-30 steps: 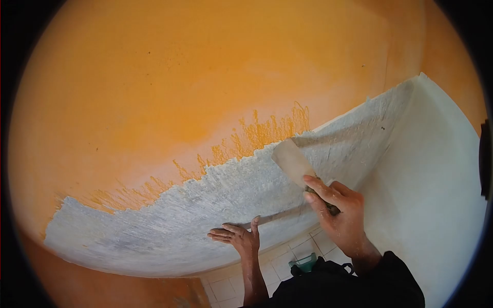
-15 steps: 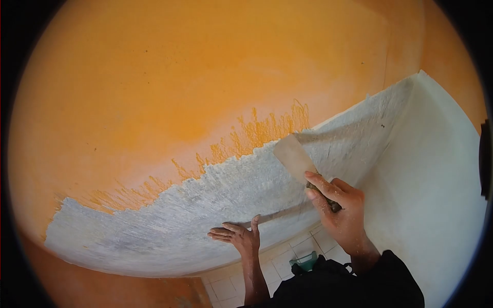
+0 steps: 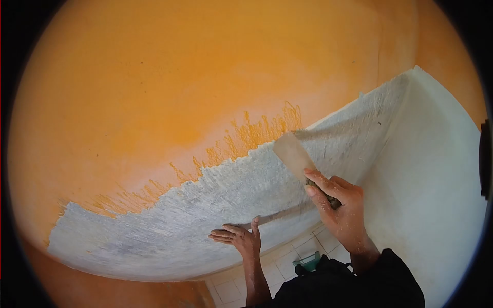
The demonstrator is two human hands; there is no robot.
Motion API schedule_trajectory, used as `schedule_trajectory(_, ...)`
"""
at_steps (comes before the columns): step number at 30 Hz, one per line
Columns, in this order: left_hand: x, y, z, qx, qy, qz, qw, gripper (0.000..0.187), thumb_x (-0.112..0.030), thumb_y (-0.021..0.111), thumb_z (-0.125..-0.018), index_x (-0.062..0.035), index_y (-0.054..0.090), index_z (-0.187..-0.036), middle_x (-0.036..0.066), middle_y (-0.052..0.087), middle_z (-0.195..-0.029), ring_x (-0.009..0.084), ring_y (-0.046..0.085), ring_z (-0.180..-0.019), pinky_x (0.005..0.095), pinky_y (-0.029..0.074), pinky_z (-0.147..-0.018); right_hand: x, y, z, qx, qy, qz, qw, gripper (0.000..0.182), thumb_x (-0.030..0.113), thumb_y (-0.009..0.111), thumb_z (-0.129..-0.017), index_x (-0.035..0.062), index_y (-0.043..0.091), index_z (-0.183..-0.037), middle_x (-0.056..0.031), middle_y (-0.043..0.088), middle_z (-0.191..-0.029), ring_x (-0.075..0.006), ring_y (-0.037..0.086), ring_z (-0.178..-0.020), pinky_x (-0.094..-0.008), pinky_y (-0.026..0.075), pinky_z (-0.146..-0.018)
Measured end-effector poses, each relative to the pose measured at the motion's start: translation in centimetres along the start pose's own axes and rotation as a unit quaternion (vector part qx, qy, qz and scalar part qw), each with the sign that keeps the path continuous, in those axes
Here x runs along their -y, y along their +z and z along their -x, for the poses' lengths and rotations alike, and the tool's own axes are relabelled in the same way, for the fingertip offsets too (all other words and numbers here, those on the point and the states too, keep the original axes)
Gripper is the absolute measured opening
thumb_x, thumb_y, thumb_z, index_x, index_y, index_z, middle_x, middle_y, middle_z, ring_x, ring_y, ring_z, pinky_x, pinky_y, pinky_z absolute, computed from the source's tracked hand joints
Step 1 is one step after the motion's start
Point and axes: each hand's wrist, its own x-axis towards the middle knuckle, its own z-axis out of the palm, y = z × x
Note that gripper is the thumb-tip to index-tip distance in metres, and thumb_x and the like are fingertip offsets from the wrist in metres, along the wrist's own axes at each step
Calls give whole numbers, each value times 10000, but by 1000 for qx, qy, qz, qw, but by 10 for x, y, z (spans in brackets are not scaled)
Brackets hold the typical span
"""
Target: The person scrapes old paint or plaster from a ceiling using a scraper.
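My right hand (image 3: 341, 205) is closed round the dark handle of a wide-bladed scraper (image 3: 294, 155). The blade points up and left, its tip at the edge where orange paint (image 3: 179, 77) meets a grey-white scraped band (image 3: 231, 190) of wall. Lower left, my left hand (image 3: 241, 237) lies against the grey band with fingers spread and nothing held. Wrinkled orange ridges (image 3: 246, 136) run along the paint's jagged lower border, left of the blade. Dusty specks show on both hands.
A pale white wall (image 3: 431, 185) meets the scraped wall at a corner on the right. Below are floor tiles (image 3: 226, 290) and a green object (image 3: 309, 262), partly hidden by dark clothing. Orange-brown surface shows at the lower left. A dark object (image 3: 484, 159) stands at the right edge.
The view has shifted slightly, so the wall and its paint edge appear a little further left. Both hands keep nearly the same pose, and the scraper remains in my right hand.
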Motion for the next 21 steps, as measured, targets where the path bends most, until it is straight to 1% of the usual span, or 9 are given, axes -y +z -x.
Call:
schedule_trajectory(4,0,-2,2,-3,6,-8,1000,1152,-655,530,-813,-52,-243,-1416,403,-296,-1367,624,-230,-1255,750,-65,-951,-7,4,9,-10,-13,6,1000,332,73,698,-811,98,657,-1140,-72,470,-564,-108,418,-481,-270,358,-448)
schedule_trajectory(7,0,-3,2,1,6,-8,1000,1151,-650,532,-816,-42,-240,-1415,402,-292,-1370,622,-222,-1261,751,-57,-952,-1,3,2,-15,-11,14,1000,316,82,695,-817,94,660,-1132,-84,482,-569,-114,424,-483,-275,362,-453)
schedule_trajectory(13,2,-1,2,-2,11,-18,1000,1161,-661,531,-810,-35,-239,-1413,417,-280,-1365,631,-216,-1256,752,-52,-952,-10,0,13,-12,31,-5,999,302,93,690,-825,91,664,-1125,-81,482,-565,-114,421,-487,-270,359,-456)
schedule_trajectory(16,2,0,3,3,2,-12,1000,1163,-671,523,-807,-33,-240,-1412,416,-281,-1364,629,-221,-1255,752,-56,-952,-1,-2,3,-22,29,0,999,301,96,687,-828,87,662,-1128,-78,481,-558,-116,413,-484,-269,358,-459)
schedule_trajectory(19,4,0,4,8,4,-13,1000,1164,-677,517,-806,-36,-244,-1410,412,-283,-1367,625,-228,-1256,751,-62,-952,-9,3,7,-23,18,1,1000,301,92,684,-830,82,660,-1130,-78,485,-560,-117,407,-483,-270,356,-461)
schedule_trajectory(21,5,-3,4,11,5,-17,1000,1164,-680,514,-805,-41,-248,-1410,409,-284,-1368,624,-232,-1254,749,-65,-952,-4,-1,3,-18,20,5,1000,303,90,684,-829,82,660,-1130,-77,486,-565,-119,403,-479,-271,355,-458)
